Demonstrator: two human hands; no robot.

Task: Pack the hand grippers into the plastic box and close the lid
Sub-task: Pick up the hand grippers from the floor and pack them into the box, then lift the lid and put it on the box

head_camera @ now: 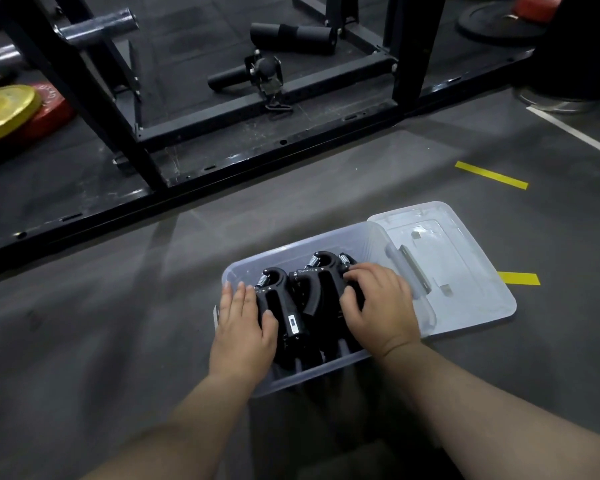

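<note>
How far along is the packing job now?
Done: black hand grippers sit inside the plastic box. In hand: the left hand presses on the leftmost one and the right hand curls over those on the right, apparently settling them. Left: the lid lies on the floor beside the box, not yet on.

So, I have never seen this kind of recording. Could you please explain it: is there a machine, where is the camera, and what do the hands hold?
There is no machine here, only a person's two bare hands. The single picture comes from a camera worn on the person's head, which looks forward and down.

On the grey floor stands a clear plastic box with several black grippers inside. Its lid is off and lies flat to the right of it.

The left hand rests on the leftmost gripper, fingers straight. The right hand curls its fingers over the grippers on the right.

Behind are a black rack, a yellow plate and yellow tape.
</note>
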